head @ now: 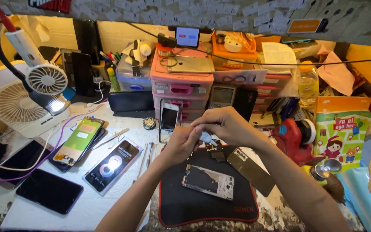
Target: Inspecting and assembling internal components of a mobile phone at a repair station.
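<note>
Both hands meet above the black rubber work mat (181, 206). The right hand (228, 125) pinches a small white-tipped tool (206, 138) tight, the left hand (181, 144) curled closed against it. Just below sits an opened phone frame (208, 181), mat edges nearby, bare mat beneath.

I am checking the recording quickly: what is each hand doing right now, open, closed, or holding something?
Left hand: closed, fingertips pinching a small part I cannot identify.
Right hand: closed on a small white-tipped tool, above the black mat.
</note>
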